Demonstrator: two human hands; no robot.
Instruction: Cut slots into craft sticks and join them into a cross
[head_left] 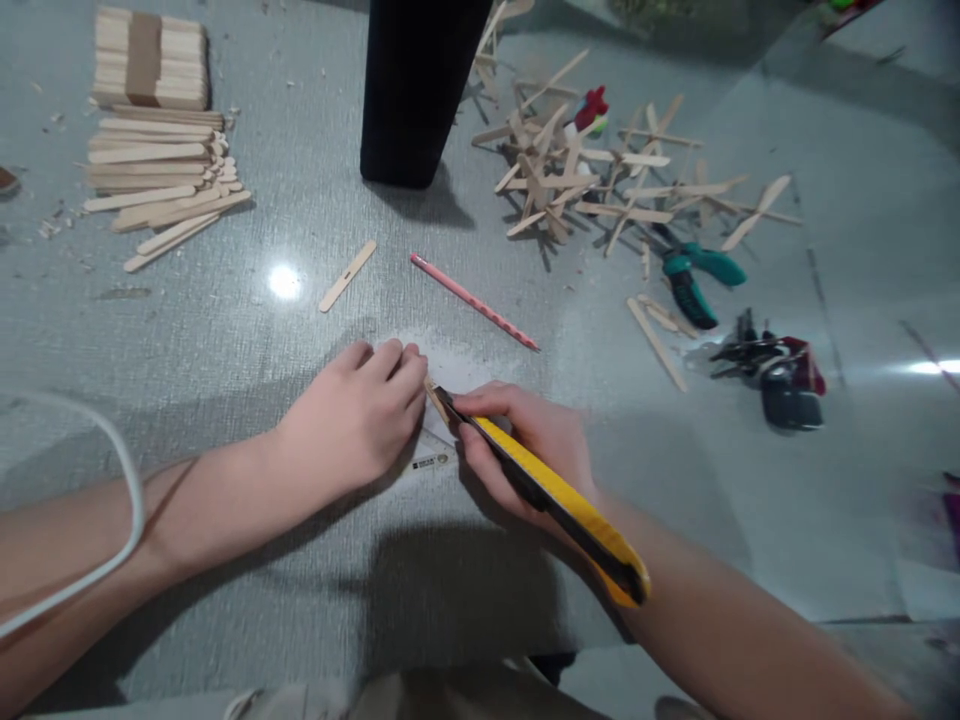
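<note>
My right hand (525, 440) grips a yellow and black utility knife (559, 487), its blade end pointing up and left toward my other hand. Closed and pressed down on the table, my left hand (367, 405) holds a wooden craft stick (432, 389). Only a short end of that stick shows by the knife tip; my fingers hide the rest. Beneath both hands lie a white sheet (446, 352) and a clear ruler (431, 461) with printed marks, partly covered. Just beyond my hands are a slotted craft stick (347, 277) and a pink pencil (474, 301).
Craft sticks (161, 180) lie at the left below a banded bundle (176, 60). A tall black box (416, 90) stands at the back. Crossed-stick pieces (547, 180), teal-handled pliers (691, 285) and keys (757, 355) are at right. A white cable (124, 470) crosses my left forearm.
</note>
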